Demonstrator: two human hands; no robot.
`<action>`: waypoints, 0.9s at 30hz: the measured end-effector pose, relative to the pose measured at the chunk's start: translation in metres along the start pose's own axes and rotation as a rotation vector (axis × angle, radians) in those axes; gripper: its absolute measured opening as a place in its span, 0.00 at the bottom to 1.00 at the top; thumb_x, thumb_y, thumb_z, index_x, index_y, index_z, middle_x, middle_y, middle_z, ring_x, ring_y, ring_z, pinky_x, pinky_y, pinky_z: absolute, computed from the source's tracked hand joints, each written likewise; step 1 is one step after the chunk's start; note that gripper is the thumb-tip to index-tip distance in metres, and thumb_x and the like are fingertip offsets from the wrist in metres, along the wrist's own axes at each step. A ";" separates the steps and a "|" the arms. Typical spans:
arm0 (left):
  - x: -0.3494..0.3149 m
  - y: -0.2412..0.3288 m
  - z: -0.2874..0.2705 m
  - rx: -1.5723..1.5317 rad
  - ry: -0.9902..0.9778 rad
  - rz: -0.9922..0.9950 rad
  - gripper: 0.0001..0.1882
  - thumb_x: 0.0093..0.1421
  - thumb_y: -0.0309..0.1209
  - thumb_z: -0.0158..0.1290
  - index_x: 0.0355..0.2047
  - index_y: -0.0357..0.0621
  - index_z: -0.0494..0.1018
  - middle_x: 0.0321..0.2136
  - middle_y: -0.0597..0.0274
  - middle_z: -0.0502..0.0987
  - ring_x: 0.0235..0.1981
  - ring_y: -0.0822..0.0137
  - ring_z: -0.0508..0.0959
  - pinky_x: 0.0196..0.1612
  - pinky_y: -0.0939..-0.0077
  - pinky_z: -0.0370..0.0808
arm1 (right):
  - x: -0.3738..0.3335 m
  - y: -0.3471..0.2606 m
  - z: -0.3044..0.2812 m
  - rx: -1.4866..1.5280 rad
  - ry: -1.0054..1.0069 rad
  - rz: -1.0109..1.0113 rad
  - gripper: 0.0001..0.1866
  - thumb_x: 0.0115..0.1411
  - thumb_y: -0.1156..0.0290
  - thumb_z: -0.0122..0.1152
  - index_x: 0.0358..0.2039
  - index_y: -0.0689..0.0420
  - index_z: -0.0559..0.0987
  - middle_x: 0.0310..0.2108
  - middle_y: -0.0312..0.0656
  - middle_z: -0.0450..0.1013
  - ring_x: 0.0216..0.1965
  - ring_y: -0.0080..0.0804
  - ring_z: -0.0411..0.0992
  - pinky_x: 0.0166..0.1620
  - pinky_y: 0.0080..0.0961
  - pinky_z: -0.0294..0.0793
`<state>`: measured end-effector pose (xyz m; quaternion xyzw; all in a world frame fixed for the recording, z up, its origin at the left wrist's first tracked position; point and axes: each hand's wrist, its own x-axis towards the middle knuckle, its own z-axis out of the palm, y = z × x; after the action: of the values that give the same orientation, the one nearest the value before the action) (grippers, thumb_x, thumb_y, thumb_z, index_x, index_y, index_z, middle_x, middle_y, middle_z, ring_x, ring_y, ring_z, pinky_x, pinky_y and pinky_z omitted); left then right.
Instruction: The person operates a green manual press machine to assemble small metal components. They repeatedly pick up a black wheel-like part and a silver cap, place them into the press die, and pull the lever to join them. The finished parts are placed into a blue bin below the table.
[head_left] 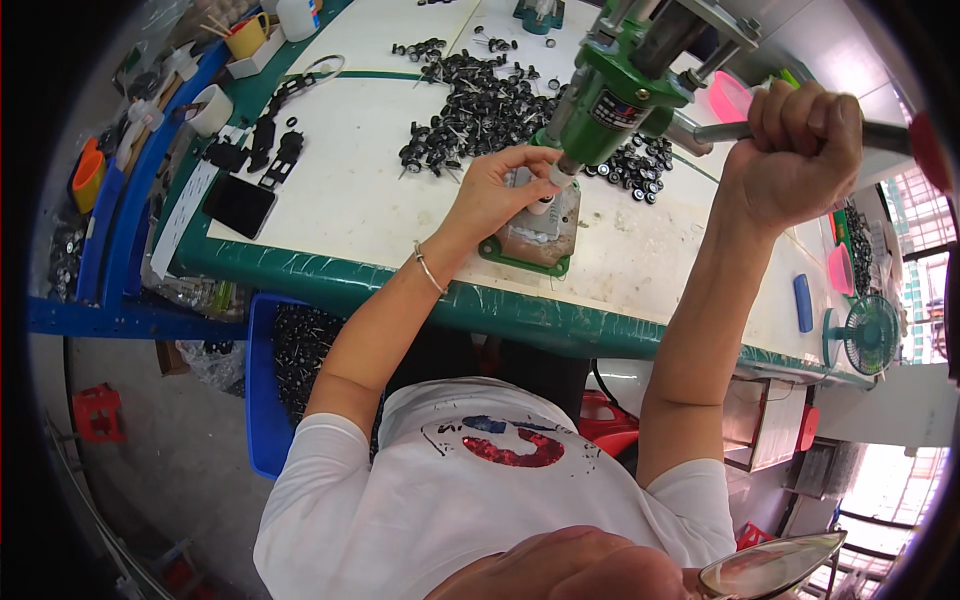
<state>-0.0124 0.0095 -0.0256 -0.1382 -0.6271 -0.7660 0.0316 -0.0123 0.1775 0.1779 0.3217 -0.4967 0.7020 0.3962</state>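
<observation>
A green hand press (612,112) stands on the white-topped workbench, its ram pointing down over a metal base plate (540,235). My right hand (800,150) is wrapped round the press's metal lever (880,135), out to the right of the press body. Under the ram, my left hand (505,190) has thumb and fingers pinched at a small white piece (541,205) on the base. How much of that piece lies between the fingers is hidden. Behind my left hand spreads a pile of small black wheels with metal pins (485,105).
More black wheels (640,168) lie right of the press. At the left are a dark phone (240,206), black plastic parts (265,140) and a white cup (209,110). A blue bin (262,400) of small parts sits below the bench edge. A green fan (868,335) stands at the right.
</observation>
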 end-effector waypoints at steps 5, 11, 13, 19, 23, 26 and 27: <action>-0.002 0.001 0.002 0.059 0.015 0.011 0.16 0.50 0.25 0.63 0.42 0.40 0.79 0.33 0.67 0.79 0.36 0.77 0.76 0.43 0.81 0.72 | 0.001 0.001 -0.005 0.108 -0.033 0.006 0.15 0.58 0.72 0.51 0.16 0.56 0.62 0.10 0.30 0.49 0.10 0.16 0.41 0.13 0.18 0.42; 0.006 -0.009 -0.006 0.117 -0.092 0.070 0.14 0.53 0.24 0.58 0.41 0.38 0.75 0.35 0.65 0.78 0.38 0.74 0.75 0.47 0.77 0.70 | 0.036 0.019 -0.006 -0.088 -0.001 0.288 0.17 0.64 0.64 0.50 0.19 0.52 0.61 0.14 0.29 0.50 0.15 0.19 0.46 0.19 0.19 0.46; 0.010 -0.008 -0.007 -0.059 -0.044 0.056 0.12 0.54 0.22 0.54 0.40 0.38 0.73 0.33 0.64 0.76 0.36 0.72 0.74 0.45 0.76 0.70 | 0.056 0.048 -0.021 -0.108 0.000 0.399 0.15 0.64 0.61 0.53 0.22 0.51 0.67 0.13 0.26 0.53 0.12 0.15 0.49 0.16 0.15 0.48; 0.012 -0.014 -0.055 -0.529 0.208 -0.040 0.11 0.51 0.22 0.51 0.37 0.38 0.71 0.28 0.62 0.72 0.29 0.72 0.71 0.36 0.78 0.69 | 0.062 0.079 -0.039 0.073 -0.002 0.630 0.12 0.64 0.59 0.55 0.29 0.53 0.73 0.12 0.24 0.58 0.10 0.12 0.53 0.12 0.12 0.51; -0.004 -0.005 -0.078 0.234 0.209 -0.142 0.10 0.50 0.25 0.58 0.34 0.39 0.76 0.27 0.66 0.74 0.27 0.75 0.71 0.31 0.80 0.70 | 0.032 0.075 -0.039 0.045 0.019 0.574 0.13 0.66 0.61 0.50 0.34 0.56 0.75 0.19 0.30 0.65 0.18 0.18 0.61 0.23 0.17 0.60; -0.003 -0.009 -0.072 0.730 0.141 -0.084 0.09 0.49 0.28 0.61 0.31 0.40 0.79 0.28 0.62 0.75 0.25 0.70 0.73 0.31 0.75 0.71 | 0.013 0.089 -0.079 -0.110 0.032 0.602 0.14 0.64 0.62 0.51 0.38 0.59 0.77 0.27 0.35 0.72 0.25 0.20 0.65 0.30 0.20 0.63; -0.004 -0.018 -0.072 0.862 0.122 0.000 0.09 0.48 0.29 0.62 0.31 0.41 0.79 0.28 0.60 0.75 0.25 0.67 0.74 0.31 0.73 0.71 | 0.000 0.096 -0.088 -0.158 0.056 0.582 0.12 0.61 0.64 0.54 0.34 0.60 0.78 0.23 0.35 0.70 0.19 0.19 0.61 0.24 0.18 0.59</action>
<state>-0.0251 -0.0565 -0.0567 -0.0669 -0.8866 -0.4407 0.1235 -0.1019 0.2425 0.1094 0.1146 -0.6101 0.7537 0.2159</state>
